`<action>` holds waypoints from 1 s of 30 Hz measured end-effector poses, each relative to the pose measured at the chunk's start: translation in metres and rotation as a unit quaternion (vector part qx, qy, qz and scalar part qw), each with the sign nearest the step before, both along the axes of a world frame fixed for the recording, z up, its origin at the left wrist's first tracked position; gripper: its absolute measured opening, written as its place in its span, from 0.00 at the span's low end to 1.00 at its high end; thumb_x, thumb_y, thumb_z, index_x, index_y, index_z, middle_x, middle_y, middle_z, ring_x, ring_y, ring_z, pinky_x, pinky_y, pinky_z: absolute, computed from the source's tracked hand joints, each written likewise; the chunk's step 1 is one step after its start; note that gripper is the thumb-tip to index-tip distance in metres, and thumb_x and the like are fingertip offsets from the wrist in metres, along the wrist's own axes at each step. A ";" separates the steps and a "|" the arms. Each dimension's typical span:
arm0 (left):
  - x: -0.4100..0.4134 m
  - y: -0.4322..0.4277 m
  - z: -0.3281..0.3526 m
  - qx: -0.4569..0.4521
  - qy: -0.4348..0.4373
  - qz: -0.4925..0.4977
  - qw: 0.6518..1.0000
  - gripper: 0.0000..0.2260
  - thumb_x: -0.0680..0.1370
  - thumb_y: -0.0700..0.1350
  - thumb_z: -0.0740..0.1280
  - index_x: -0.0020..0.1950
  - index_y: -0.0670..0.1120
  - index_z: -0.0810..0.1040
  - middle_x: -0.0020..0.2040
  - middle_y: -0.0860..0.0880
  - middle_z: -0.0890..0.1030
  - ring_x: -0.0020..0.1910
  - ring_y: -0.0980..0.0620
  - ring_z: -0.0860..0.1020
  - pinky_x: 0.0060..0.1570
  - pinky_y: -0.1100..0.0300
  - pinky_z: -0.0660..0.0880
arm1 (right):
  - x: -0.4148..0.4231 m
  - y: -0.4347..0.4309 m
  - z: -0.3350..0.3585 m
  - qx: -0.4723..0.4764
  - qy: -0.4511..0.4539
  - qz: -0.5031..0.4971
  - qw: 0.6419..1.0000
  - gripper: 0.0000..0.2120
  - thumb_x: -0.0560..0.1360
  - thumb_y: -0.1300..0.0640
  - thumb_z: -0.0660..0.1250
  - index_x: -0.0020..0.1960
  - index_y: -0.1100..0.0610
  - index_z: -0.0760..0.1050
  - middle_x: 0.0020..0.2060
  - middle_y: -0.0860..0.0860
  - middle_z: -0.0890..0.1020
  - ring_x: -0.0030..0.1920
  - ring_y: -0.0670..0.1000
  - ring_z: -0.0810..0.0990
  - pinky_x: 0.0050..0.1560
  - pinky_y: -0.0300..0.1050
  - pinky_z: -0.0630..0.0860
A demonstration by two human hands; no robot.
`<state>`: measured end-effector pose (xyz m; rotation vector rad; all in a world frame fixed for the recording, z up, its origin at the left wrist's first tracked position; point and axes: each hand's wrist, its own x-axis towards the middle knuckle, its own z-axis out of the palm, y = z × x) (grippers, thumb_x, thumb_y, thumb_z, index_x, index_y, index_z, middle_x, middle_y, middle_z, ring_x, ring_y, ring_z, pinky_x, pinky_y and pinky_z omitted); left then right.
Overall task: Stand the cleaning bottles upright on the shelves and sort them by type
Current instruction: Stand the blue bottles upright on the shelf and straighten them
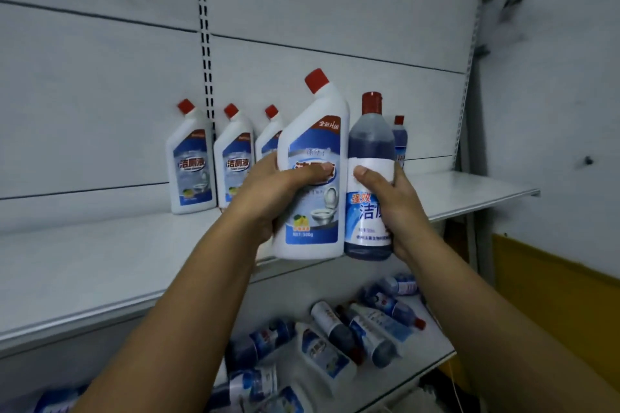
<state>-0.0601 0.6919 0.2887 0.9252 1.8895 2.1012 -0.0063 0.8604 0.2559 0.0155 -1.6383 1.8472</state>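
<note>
Left hand (pixel 268 198) grips white toilet-cleaner bottle (pixel 312 174); right hand (pixel 396 208) grips dark blue cleaner bottle (pixel 370 178), both upright for sorted placement on upper shelf (pixel 469 191).

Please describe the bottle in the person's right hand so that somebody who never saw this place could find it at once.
Look at the upper shelf, where two hands hold bottles side by side in front of it. The right hand grips the round dark blue bottle. Unlike the white angled-neck bottle beside it, its neck is straight.
</note>
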 end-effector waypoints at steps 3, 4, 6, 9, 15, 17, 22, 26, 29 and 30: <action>-0.043 0.027 0.013 -0.038 0.016 -0.005 0.999 0.20 0.70 0.41 0.77 0.60 0.43 0.77 0.49 0.43 0.86 0.46 0.42 0.86 0.47 0.44 0.83 | -0.039 0.031 0.000 0.005 0.003 -0.004 1.000 0.16 0.73 0.54 0.72 0.58 0.47 0.71 0.49 0.54 0.85 0.44 0.56 0.86 0.46 0.56 0.83; -0.055 0.036 0.016 -0.051 0.015 -0.004 0.999 0.22 0.69 0.41 0.77 0.61 0.43 0.77 0.49 0.44 0.86 0.47 0.42 0.86 0.48 0.44 0.82 | -0.052 0.041 -0.001 0.010 -0.003 -0.009 1.000 0.16 0.74 0.54 0.72 0.58 0.46 0.71 0.50 0.53 0.85 0.45 0.56 0.86 0.46 0.55 0.83; -0.078 0.055 0.019 -0.071 -0.001 0.002 0.997 0.23 0.69 0.39 0.78 0.62 0.42 0.76 0.50 0.43 0.86 0.48 0.42 0.85 0.49 0.43 0.82 | -0.074 0.060 -0.001 0.024 -0.015 -0.018 0.999 0.17 0.74 0.53 0.72 0.59 0.46 0.70 0.51 0.52 0.84 0.46 0.55 0.86 0.47 0.54 0.83; -0.107 0.082 0.014 -0.083 -0.020 0.026 0.996 0.24 0.68 0.35 0.78 0.62 0.41 0.76 0.52 0.42 0.85 0.50 0.41 0.85 0.49 0.43 0.82 | -0.106 0.088 -0.003 0.060 -0.036 -0.022 0.997 0.22 0.74 0.51 0.72 0.64 0.46 0.67 0.55 0.49 0.82 0.48 0.52 0.85 0.50 0.54 0.82; -0.151 0.117 -0.003 -0.108 0.013 0.094 0.990 0.27 0.69 0.36 0.78 0.65 0.45 0.73 0.54 0.44 0.84 0.51 0.43 0.84 0.50 0.44 0.82 | -0.155 0.132 -0.011 0.129 -0.085 0.034 0.987 0.22 0.76 0.52 0.70 0.64 0.43 0.63 0.59 0.48 0.78 0.53 0.51 0.81 0.56 0.55 0.80; -0.160 0.123 -0.001 -0.159 0.073 0.118 0.977 0.28 0.71 0.39 0.78 0.66 0.48 0.70 0.54 0.48 0.82 0.50 0.47 0.83 0.47 0.51 0.82 | -0.165 0.146 -0.010 0.135 -0.091 0.056 0.985 0.23 0.75 0.52 0.70 0.64 0.43 0.62 0.57 0.47 0.78 0.52 0.49 0.81 0.55 0.54 0.79; -0.182 0.135 0.015 -0.317 0.210 0.214 0.900 0.32 0.71 0.45 0.78 0.68 0.52 0.64 0.57 0.53 0.76 0.50 0.54 0.78 0.51 0.57 0.75 | -0.178 0.172 0.000 0.202 -0.107 0.137 0.964 0.24 0.74 0.51 0.70 0.64 0.44 0.62 0.53 0.42 0.78 0.50 0.43 0.79 0.48 0.43 0.78; -0.198 0.147 0.024 -0.385 0.255 0.286 0.840 0.33 0.68 0.48 0.80 0.68 0.51 0.68 0.60 0.52 0.77 0.53 0.53 0.74 0.58 0.52 0.74 | -0.186 0.179 -0.006 0.213 -0.105 0.136 0.962 0.25 0.73 0.50 0.71 0.64 0.44 0.62 0.52 0.40 0.78 0.51 0.43 0.79 0.49 0.42 0.78; -0.208 0.156 0.025 -0.395 0.258 0.312 0.825 0.34 0.68 0.48 0.80 0.68 0.51 0.67 0.61 0.51 0.77 0.53 0.53 0.74 0.61 0.48 0.75 | -0.191 0.181 -0.012 0.214 -0.104 0.139 0.961 0.25 0.73 0.49 0.71 0.64 0.43 0.62 0.53 0.41 0.77 0.52 0.44 0.79 0.52 0.46 0.78; -0.211 0.158 0.024 -0.392 0.257 0.321 0.823 0.34 0.68 0.47 0.80 0.68 0.50 0.67 0.60 0.51 0.77 0.52 0.53 0.73 0.60 0.48 0.75 | -0.192 0.181 -0.012 0.216 -0.103 0.140 0.961 0.25 0.74 0.49 0.71 0.64 0.43 0.61 0.53 0.41 0.76 0.51 0.44 0.78 0.50 0.44 0.77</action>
